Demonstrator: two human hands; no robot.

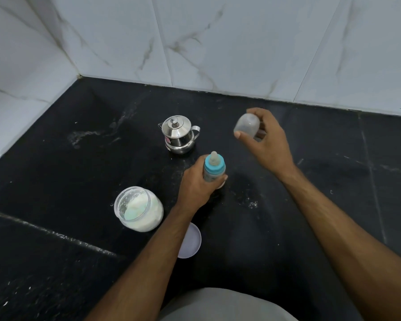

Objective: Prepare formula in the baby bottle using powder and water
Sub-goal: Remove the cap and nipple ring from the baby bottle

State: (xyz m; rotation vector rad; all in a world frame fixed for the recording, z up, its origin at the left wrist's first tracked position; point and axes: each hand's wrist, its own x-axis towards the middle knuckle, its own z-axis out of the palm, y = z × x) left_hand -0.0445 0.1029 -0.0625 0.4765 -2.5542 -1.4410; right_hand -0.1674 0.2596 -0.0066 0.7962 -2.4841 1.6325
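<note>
The left hand is wrapped around the baby bottle, which stands upright near the middle of the dark surface, its teal collar and teat on. The right hand pinches the clear cap, lifted off to the right. The open powder jar sits toward the near left, its lid beside it; the steel kettle stands behind. It looks like opening up: next, set the cap down and unscrew the collar.
</note>
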